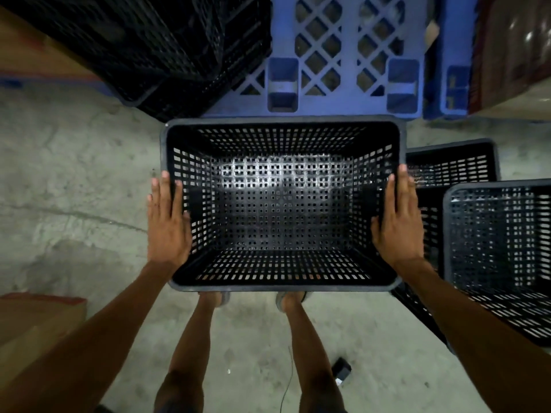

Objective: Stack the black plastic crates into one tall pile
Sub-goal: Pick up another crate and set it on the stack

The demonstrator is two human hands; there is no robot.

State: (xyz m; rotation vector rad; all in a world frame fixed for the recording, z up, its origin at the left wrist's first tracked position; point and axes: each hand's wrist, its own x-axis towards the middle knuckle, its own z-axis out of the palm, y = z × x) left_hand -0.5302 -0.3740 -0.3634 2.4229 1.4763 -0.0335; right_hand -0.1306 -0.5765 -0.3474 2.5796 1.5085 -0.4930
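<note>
An empty black mesh crate (283, 122) fills the middle of the view, open side up, above my feet. My left hand (167, 222) lies flat against its left wall and rim. My right hand (398, 222) presses the right wall the same way, so the crate is clamped between my palms. To the right stand two more black crates, a near one (495, 187) and one behind it (453, 165), partly hidden by my right arm. A dark heap of black crates (167, 49) lies tilted at the top left.
A blue plastic pallet (343, 55) stands just beyond the held crate. Cardboard boxes sit at the bottom left (35, 320) and top right (512, 49). A small black object (341, 372) with a thin cord lies on the concrete floor by my right leg.
</note>
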